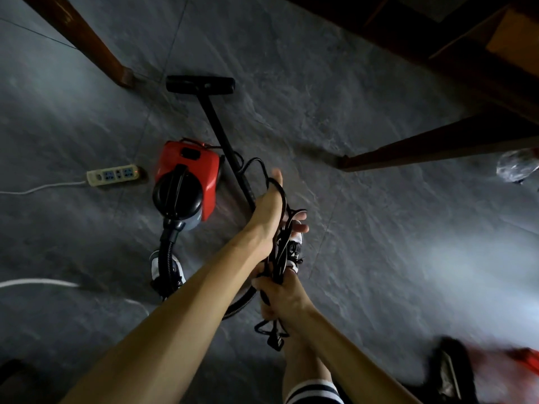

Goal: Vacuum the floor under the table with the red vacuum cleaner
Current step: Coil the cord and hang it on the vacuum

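My left hand (267, 211) is half open, thumb up, with loops of the black cord (280, 249) hung round it and my fingers (301, 227) loosely curled under them; my right hand (277, 295) grips the bundle's lower end tightly, the plug (275, 342) dangling below. The red vacuum cleaner (186, 176) sits on the floor (364, 214) just left of my left hand, its floor head (200, 84) beyond it near a desk leg (87, 48), a power strip (112, 175) just to its left

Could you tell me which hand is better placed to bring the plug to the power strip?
Probably the right hand: it grips the cord just above the dangling plug. The left hand holds loops farther up, though the power strip lies leftward.
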`<state>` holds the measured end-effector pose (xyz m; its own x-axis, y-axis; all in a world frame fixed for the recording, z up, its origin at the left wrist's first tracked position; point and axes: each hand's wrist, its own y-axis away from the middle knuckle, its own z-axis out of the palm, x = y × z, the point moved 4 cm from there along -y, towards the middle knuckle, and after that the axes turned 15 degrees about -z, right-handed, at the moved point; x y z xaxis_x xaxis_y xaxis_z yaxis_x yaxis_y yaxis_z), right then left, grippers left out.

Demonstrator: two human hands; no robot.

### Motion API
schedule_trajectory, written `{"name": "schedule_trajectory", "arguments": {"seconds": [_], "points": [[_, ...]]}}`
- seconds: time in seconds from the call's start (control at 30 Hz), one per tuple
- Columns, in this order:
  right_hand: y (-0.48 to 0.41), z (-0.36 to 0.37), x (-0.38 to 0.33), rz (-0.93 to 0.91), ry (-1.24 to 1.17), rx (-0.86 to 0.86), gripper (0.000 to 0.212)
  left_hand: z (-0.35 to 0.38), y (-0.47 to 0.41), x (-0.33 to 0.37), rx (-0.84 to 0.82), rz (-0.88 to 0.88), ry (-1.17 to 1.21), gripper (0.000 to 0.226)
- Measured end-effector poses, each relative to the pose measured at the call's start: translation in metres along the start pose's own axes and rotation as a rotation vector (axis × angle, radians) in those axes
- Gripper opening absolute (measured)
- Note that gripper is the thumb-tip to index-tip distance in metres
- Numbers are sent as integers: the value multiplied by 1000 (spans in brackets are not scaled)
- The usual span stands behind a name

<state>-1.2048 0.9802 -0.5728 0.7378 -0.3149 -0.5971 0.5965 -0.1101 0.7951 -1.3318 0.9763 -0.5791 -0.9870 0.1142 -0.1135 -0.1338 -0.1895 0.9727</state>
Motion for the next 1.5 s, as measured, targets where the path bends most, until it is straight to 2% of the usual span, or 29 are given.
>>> {"name": "schedule_trajectory", "arguments": {"seconds": [0.1,0.23,0.3,0.37,0.43,0.47,0.53,0.6,0.67,0.7,0.8,0.93,0.97,1.03,1.07,1.1,1.13,1.17,1.2,1.23,1.27,1.3,1.33,1.37,1.43,1.47,1.5], "points": [[-2,15,-1,114,-166,15,46,-5,8,0,-34,-18,45,52],[-4,38,-1,167,-290,-6,45,-19,16,6,-134,32,135,60],[-6,45,1,169,-328,-12,43,-34,21,12,-240,99,220,44],[-8,53,3,188,-348,3,33,-51,27,11,-342,115,268,32],[-11,60,7,182,-324,29,32,-61,31,11,-414,158,206,41],[-10,62,8,173,-310,42,36,-63,30,11,-415,187,110,59],[-10,69,6,175,-268,52,45,-61,31,10,-305,263,-154,92],[-11,75,3,172,-130,67,40,-60,27,8,-75,337,-363,113],[-13,82,2,140,61,25,33,-61,23,7,82,371,-436,122],[-14,84,2,133,126,8,32,-62,21,8,103,366,-445,123],[-14,78,-7,48,312,-57,33,-68,21,8,166,372,-474,116],[-15,81,-12,-145,756,-270,20,-67,35,8,395,520,-609,68],[-15,81,-9,-153,859,-341,29,-69,37,8,446,521,-652,66],[-24,66,-2,-22,1019,-556,73,-80,38,9,559,507,-749,64],[-30,52,1,68,1099,-687,80,-88,38,10,616,501,-808,62],[-35,35,-1,141,1201,-755,76,-98,37,11,670,485,-873,60],[-48,17,-9,131,1291,-683,65,-107,37,12,708,466,-937,58],[-60,3,-24,55,1334,-481,52,-115,36,12,714,453,-997,56],[-70,-6,-43,-58,1346,-253,48,-120,36,12,697,458,-1050,52],[-78,-4,-61,-241,1366,-106,56,-123,36,12,670,475,-1107,45],[-87,7,-79,-471,1412,-83,69,-122,37,13,643,505,-1174,40],[-97,24,-95,-678,1496,-164,80,-121,38,13,611,545,-1241,37],[-108,41,-104,-834,1610,-316,84,-119,39,14,580,601,-1290,35],[-118,57,-111,-906,1752,-493,80,-119,38,16,555,648,-1317,34],[-147,73,-100,-912,1944,-832,54,-123,40,21,512,698,-1321,29],[-158,75,-89,-894,2019,-923,39,-130,42,24,508,711,-1319,26],[-163,76,-86,-897,2070,-913,26,-137,43,28,518,723,-1325,25]]}}
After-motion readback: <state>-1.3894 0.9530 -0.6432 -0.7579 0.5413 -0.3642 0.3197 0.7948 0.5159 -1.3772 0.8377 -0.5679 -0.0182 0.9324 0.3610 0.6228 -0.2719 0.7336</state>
